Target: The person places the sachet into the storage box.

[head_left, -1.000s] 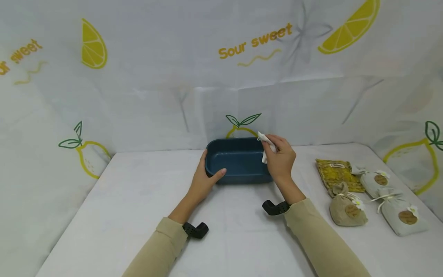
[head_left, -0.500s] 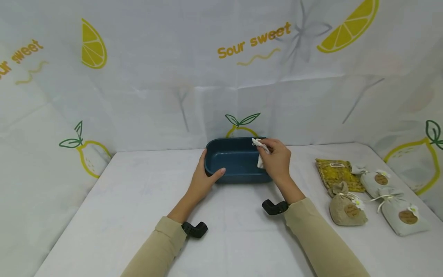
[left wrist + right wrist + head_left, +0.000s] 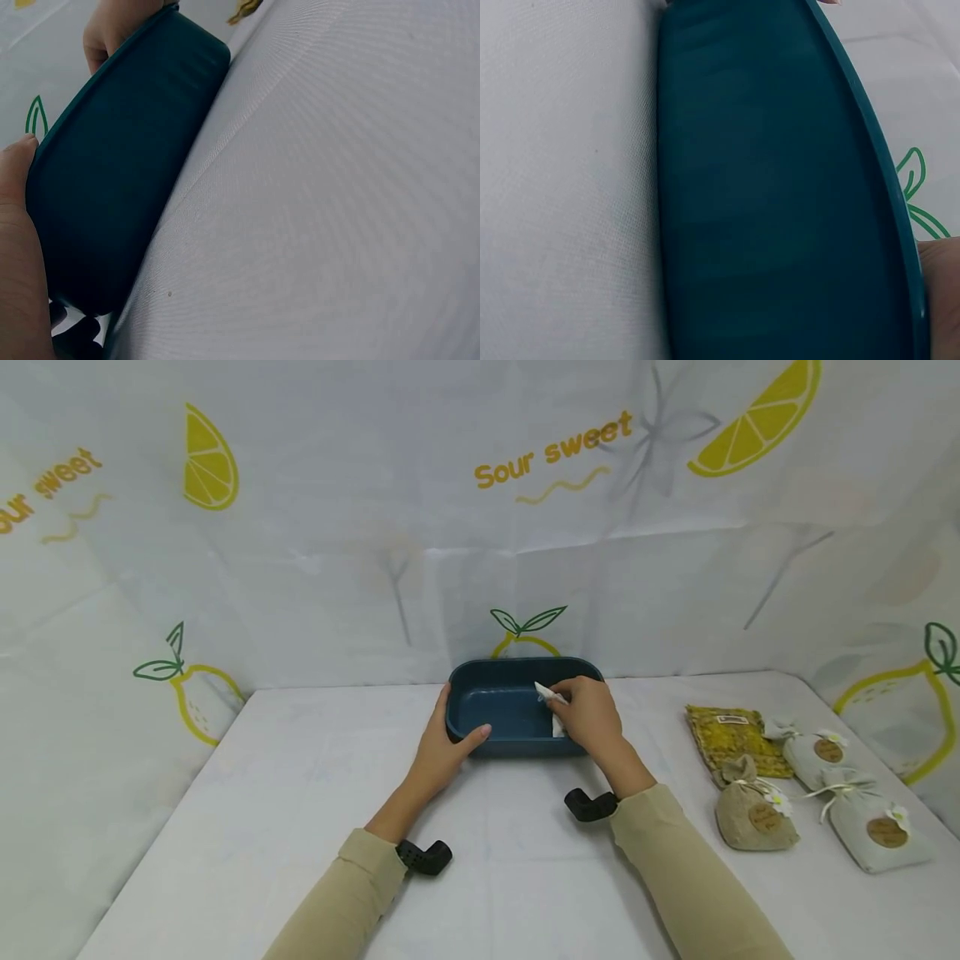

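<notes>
White cloth covers table (image 3: 300, 827) and backdrop; the backdrop print reads "Sour sweet". Dark blue tray (image 3: 495, 706) sits at the table's back centre. Left hand (image 3: 442, 747) grips its left end, thumb on the near wall. Right hand (image 3: 588, 718) pinches a white cloth (image 3: 553, 708) inside the tray, cloth mostly hidden by the fingers. Three sachets (image 3: 753, 814) and a yellow pouch (image 3: 731, 737) lie far right, their labels unreadable.

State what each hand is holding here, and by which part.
The left hand grips the blue tray by its left end, thumb on the near wall. The right hand pinches a small white cloth by its upper part, inside the tray.
</notes>
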`<state>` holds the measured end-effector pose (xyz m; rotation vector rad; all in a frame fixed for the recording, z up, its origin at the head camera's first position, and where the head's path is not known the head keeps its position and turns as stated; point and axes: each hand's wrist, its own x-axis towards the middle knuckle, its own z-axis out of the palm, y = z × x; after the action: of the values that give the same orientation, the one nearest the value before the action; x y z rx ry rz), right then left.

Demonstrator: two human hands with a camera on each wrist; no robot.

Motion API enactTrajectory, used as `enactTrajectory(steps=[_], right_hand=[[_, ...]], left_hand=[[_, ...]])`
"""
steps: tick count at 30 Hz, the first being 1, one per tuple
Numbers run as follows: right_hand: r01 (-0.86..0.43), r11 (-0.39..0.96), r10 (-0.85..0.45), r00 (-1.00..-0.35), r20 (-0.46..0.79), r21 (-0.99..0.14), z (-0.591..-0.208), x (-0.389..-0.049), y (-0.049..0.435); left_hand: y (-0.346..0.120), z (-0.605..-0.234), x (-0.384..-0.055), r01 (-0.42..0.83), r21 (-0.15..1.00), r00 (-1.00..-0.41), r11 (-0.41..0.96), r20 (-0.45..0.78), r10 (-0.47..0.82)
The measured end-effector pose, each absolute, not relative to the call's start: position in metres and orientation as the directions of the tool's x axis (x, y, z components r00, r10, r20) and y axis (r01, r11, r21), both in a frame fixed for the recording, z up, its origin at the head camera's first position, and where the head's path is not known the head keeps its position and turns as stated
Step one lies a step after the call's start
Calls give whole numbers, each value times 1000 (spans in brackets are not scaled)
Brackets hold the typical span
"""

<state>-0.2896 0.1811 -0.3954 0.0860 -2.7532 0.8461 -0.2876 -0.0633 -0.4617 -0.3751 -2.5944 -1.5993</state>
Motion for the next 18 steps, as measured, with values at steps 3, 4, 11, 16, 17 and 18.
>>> enactTrajectory(steps=[3, 4, 11, 16, 17, 18], right_hand=[[-111, 836, 18, -973, 230, -538, -395, -291, 181], [-107, 837, 19, -974, 225, -536, -395, -291, 181], [-150, 826, 1, -964, 266, -544, -398, -292, 183], [-227, 801, -31, -940, 340, -554, -394, -290, 185], [-237, 794, -33, -936, 351, -559, -392, -289, 186], [-244, 788, -34, -934, 356, -565, -389, -287, 186]], left_hand=[[-63, -461, -287, 244, 870, -968, 428, 189, 168], [-63, -460, -286, 244, 870, -968, 428, 189, 168], [-62, -458, -286, 232, 873, -970, 429, 175, 169], [-62, -459, -286, 229, 873, -971, 431, 173, 166], [-62, -460, -287, 229, 873, -971, 430, 175, 164], [-62, -460, -287, 230, 873, -971, 431, 176, 162]])
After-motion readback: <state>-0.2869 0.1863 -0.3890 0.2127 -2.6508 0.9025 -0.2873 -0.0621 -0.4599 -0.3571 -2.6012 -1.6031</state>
